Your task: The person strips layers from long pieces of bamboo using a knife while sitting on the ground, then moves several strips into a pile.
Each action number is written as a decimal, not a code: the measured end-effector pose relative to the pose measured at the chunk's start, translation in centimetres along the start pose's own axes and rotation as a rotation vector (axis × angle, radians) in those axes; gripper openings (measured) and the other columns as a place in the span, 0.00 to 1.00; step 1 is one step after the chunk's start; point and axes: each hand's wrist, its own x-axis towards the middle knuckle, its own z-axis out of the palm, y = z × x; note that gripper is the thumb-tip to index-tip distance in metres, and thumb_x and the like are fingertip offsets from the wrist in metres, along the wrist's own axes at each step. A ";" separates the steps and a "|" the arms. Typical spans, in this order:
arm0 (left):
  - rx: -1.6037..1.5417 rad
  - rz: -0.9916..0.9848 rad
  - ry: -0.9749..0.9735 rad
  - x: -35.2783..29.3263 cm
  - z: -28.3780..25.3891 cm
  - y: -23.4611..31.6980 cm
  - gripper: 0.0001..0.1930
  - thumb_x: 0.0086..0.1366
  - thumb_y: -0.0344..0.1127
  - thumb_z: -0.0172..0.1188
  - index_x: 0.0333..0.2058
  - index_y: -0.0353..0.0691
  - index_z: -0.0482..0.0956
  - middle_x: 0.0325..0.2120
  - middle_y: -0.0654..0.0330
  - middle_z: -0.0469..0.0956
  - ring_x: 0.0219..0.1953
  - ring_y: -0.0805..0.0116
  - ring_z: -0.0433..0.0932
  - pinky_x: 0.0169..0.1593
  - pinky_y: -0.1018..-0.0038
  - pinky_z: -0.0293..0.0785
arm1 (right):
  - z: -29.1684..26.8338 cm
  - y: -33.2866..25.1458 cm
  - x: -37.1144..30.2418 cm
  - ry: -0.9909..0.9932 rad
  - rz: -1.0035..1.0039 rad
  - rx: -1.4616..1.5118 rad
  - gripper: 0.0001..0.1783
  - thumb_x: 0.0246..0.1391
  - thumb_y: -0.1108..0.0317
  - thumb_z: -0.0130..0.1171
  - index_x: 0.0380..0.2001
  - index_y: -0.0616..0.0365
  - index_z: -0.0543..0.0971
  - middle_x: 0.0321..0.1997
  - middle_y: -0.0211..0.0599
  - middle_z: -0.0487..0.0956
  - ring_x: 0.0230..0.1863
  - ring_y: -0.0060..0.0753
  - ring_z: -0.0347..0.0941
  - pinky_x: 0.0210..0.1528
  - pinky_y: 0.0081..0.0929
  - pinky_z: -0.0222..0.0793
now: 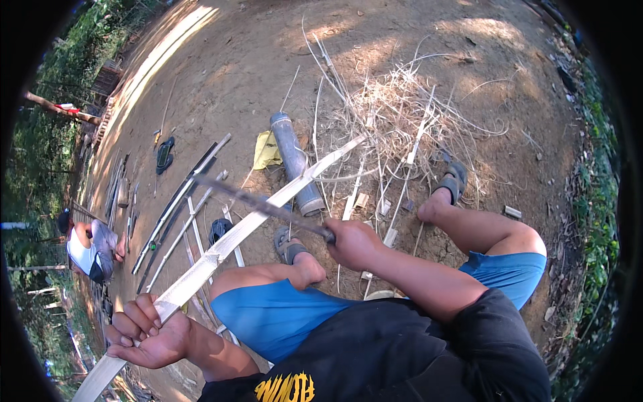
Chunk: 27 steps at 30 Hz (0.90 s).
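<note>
My left hand (153, 337) is closed around a long, pale split bamboo strip (231, 242), near its lower left end. The strip slants up and away to the right, across my left knee, and a thin curl of shaving (345, 178) hangs off it towards its far end. In my closed right hand (355, 245) is a long knife (251, 200); its handle is mostly hidden by my fingers. The dark blade points left and passes over the strip, smeared a little by motion. Whether the blade touches the bamboo I cannot tell.
A thick grey bamboo tube (293, 154) lies before me beside a yellow scrap (266, 151). Beyond my feet is a tangled pile of shavings (402, 107). Several strips and poles (177, 201) lie on the left, near a loose sandal (165, 155). Another person (97, 251) sits far left.
</note>
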 end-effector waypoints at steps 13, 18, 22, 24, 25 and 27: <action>-0.052 -0.033 -0.036 1.7 -0.6 -0.7 0.18 0.70 0.47 0.53 0.23 0.48 0.61 0.14 0.70 0.53 0.14 0.79 0.51 0.20 0.81 0.50 | -0.2 6.6 3.0 -0.013 0.323 0.071 0.13 0.50 0.66 0.57 0.40 0.59 0.75 0.33 0.54 0.79 0.37 0.58 0.77 0.41 0.50 0.71; -0.042 -0.047 -0.018 1.6 -1.3 -0.1 0.18 0.69 0.46 0.54 0.23 0.48 0.61 0.13 0.71 0.52 0.14 0.79 0.51 0.20 0.81 0.48 | -1.4 2.9 2.3 -0.099 0.257 0.014 0.13 0.52 0.66 0.55 0.42 0.55 0.75 0.35 0.53 0.80 0.41 0.56 0.77 0.45 0.48 0.72; -0.026 -0.051 -0.038 3.1 -1.6 -0.3 0.18 0.69 0.45 0.54 0.22 0.48 0.61 0.13 0.70 0.53 0.14 0.79 0.50 0.20 0.81 0.47 | -1.8 1.4 3.3 -0.138 -0.079 -0.057 0.11 0.52 0.65 0.55 0.39 0.54 0.73 0.35 0.53 0.79 0.40 0.57 0.77 0.44 0.48 0.72; -0.008 -0.061 0.007 3.3 -1.5 -1.8 0.18 0.69 0.45 0.54 0.22 0.48 0.61 0.14 0.70 0.53 0.15 0.79 0.50 0.20 0.81 0.46 | -1.2 9.1 5.0 -0.018 0.268 -0.019 0.12 0.55 0.65 0.53 0.42 0.55 0.74 0.37 0.52 0.80 0.41 0.56 0.77 0.44 0.48 0.72; 0.018 -0.062 0.034 3.3 -1.5 -2.1 0.18 0.69 0.45 0.54 0.22 0.48 0.61 0.14 0.70 0.53 0.15 0.79 0.50 0.20 0.81 0.46 | -1.9 10.9 5.7 0.025 0.488 0.030 0.12 0.55 0.65 0.52 0.43 0.56 0.74 0.38 0.52 0.80 0.42 0.56 0.77 0.44 0.49 0.72; 0.002 -0.053 -0.004 3.7 -1.2 -1.4 0.18 0.70 0.45 0.53 0.22 0.48 0.61 0.14 0.70 0.53 0.15 0.79 0.50 0.20 0.81 0.46 | -1.3 10.3 5.9 -0.028 0.458 0.003 0.13 0.56 0.65 0.52 0.43 0.56 0.74 0.39 0.52 0.80 0.42 0.57 0.77 0.45 0.49 0.72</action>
